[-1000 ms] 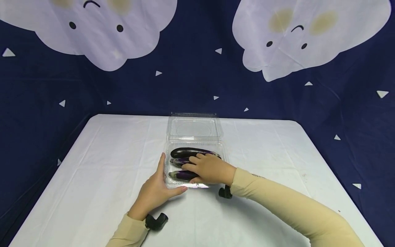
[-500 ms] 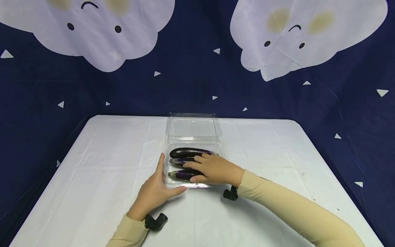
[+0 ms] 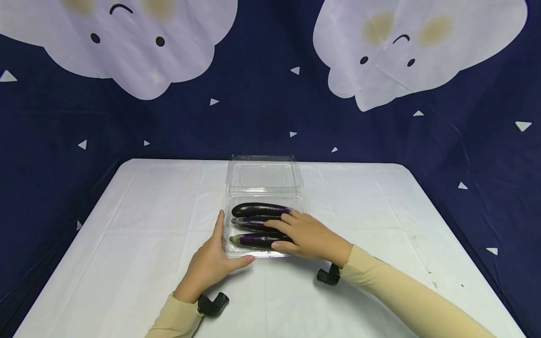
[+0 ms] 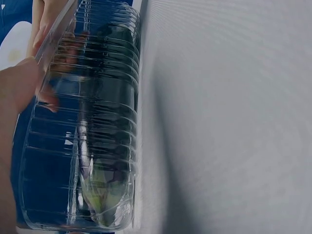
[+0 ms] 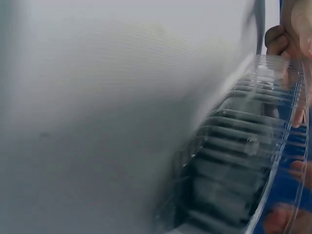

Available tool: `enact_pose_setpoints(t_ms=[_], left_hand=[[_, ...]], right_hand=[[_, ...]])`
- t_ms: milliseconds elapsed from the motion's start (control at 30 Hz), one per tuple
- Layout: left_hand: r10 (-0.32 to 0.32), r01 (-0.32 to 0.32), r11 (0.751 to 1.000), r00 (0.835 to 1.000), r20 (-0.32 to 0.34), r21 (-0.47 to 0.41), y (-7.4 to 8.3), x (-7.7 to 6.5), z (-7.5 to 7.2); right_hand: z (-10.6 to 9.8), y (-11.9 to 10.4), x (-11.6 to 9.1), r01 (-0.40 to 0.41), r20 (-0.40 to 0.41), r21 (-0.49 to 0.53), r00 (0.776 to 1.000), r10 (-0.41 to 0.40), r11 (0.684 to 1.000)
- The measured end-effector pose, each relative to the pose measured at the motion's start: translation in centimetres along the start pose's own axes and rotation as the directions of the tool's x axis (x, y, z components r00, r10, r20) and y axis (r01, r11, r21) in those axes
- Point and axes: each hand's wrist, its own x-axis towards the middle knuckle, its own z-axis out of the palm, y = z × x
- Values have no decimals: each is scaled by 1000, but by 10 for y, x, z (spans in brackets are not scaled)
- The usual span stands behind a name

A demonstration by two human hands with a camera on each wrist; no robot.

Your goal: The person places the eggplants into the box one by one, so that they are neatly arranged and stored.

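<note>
In the head view a clear plastic clamshell container [image 3: 266, 254] lies on the table with its lid [image 3: 264, 176] folded back. Three dark purple eggplants lie side by side in its base: a far one [image 3: 255, 209], a middle one [image 3: 249, 223] and a near one [image 3: 253, 240]. My left hand [image 3: 211, 260] braces the front-left corner, fingers straight along the left wall and thumb along the front. Over the eggplants' right ends is my right hand [image 3: 310, 237], fingers spread and loosely bent, hiding those ends. Through the ribbed wall the left wrist view shows an eggplant's green stem end [image 4: 105, 187].
A white cloth covers the table [image 3: 367, 202]. Behind it hangs a dark blue curtain [image 3: 262, 117] with white clouds and triangles. Black camera mounts sit on the left wrist [image 3: 213, 304] and right wrist [image 3: 328, 274].
My right hand has slid to the right across the eggplants, uncovering more of the near and middle ones. My left hand stays at the container's corner.
</note>
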Motion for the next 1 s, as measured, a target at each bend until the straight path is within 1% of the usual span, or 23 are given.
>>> enact_pose_setpoints(t_ms=[167, 333, 500, 633, 733, 833, 933, 1000], left_hand=[[-2, 2, 1000, 1000, 8, 8, 1, 0, 0], [-3, 3, 1000, 1000, 23, 7, 2, 0, -2], [-10, 10, 1000, 999, 34, 21, 3, 0, -4], [-5, 4, 999, 999, 41, 36, 3, 0, -6], [-1, -2, 999, 999, 54, 46, 2, -1, -8], [-8, 4, 999, 997, 76, 51, 1, -1, -12], [-17, 12, 999, 995, 99, 50, -1, 2, -19], [-27, 25, 1000, 992, 123, 19, -4, 5, -24]], right_hand=[[5, 6, -14, -31, -66, 21, 997, 32, 999], [11, 11, -30, -85, -95, 77, 991, 92, 993], [17, 16, -42, -126, -151, 144, 977, 148, 981], [21, 21, -51, -162, -175, 223, 963, 203, 961], [22, 25, -56, -196, -167, 298, 953, 253, 934], [22, 30, -60, -225, -144, 385, 943, 299, 895], [23, 38, -61, -254, -107, 482, 933, 344, 838], [24, 45, -60, -275, -76, 540, 925, 372, 796]])
